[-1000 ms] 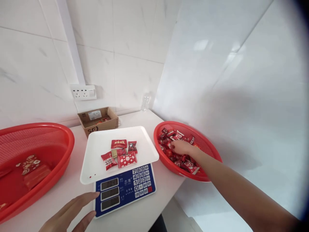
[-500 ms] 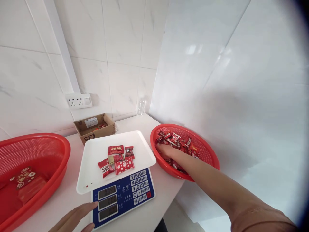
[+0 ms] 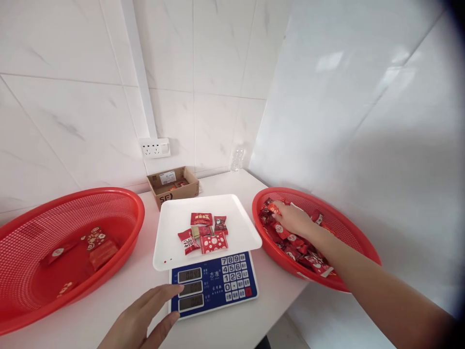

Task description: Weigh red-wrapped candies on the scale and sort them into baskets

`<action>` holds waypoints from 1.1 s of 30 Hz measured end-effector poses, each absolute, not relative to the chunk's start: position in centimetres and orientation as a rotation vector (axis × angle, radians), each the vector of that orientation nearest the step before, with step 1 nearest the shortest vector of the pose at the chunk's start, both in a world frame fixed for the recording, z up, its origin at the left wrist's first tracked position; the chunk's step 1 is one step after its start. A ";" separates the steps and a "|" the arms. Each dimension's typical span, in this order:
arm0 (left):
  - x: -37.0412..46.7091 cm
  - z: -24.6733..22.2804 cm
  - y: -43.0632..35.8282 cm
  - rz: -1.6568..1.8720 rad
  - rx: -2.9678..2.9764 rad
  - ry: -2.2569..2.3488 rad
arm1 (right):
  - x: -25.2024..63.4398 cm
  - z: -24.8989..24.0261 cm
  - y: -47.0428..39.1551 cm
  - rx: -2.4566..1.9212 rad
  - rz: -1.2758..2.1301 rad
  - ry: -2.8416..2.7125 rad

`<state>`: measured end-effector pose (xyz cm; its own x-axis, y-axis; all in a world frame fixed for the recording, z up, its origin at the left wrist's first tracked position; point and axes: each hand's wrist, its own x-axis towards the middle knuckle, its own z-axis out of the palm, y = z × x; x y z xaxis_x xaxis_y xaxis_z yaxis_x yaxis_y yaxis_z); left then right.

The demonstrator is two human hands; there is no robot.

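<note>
My right hand [image 3: 291, 218] is over the right red basket [image 3: 363, 257], its fingers closed on a small orange-red candy packet [image 3: 274, 209]. Below and around it lie many red wrapped candies [image 3: 295, 241]. My left hand [image 3: 150, 312] is open, fingers stretched out, at the left edge of the blue digital scale [image 3: 214, 303], a fingertip by its displays. On the scale's white tray [image 3: 240, 237] rest several red snack packets [image 3: 214, 243], grouped near the middle. Two tiny red bits lie near the tray's front left corner.
At left stands another red basket [image 3: 134, 213] with a few red packets [image 3: 103, 254] inside. A cardboard box [image 3: 178, 191] holding some packets sits behind the tray. A clear plastic bottle [image 3: 237, 159] stands in the back corner, against tiled walls with a power socket [image 3: 155, 148].
The view has swung left, so things appear farther right. My right hand has come up out of the candies with an orange-red packet. My left hand stays open by the scale.
</note>
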<state>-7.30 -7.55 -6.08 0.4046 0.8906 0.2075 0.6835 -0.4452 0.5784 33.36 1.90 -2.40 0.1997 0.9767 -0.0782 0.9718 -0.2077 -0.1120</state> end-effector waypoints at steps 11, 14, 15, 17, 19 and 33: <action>-7.8 -5.4 -8.0 0.509 2.370 1.333 | 21.1 -0.6 2.8 -1.684 0.817 -2.096; -8.8 -5.3 -8.2 0.588 2.367 1.388 | 21.1 -0.5 2.2 -1.789 0.482 -2.104; -9.2 -5.3 -8.2 0.613 2.355 1.421 | 21.6 -0.5 1.6 -1.821 0.406 -2.090; -10.0 -5.3 -8.3 0.640 2.310 1.498 | 23.1 -0.8 -0.1 -1.863 0.341 -2.026; -10.4 -5.2 -8.3 0.630 2.242 1.579 | 24.9 -1.6 -2.2 -1.884 0.307 -1.924; -8.3 -4.0 -7.9 0.577 2.084 1.596 | 28.6 -6.6 -7.6 -2.346 0.188 -1.624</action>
<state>-8.32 -7.86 -3.99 0.2430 0.9684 0.0558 0.7800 -0.2293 0.5823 28.55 -7.65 -6.58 0.3595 0.9317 0.0525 0.8951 -0.3284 -0.3014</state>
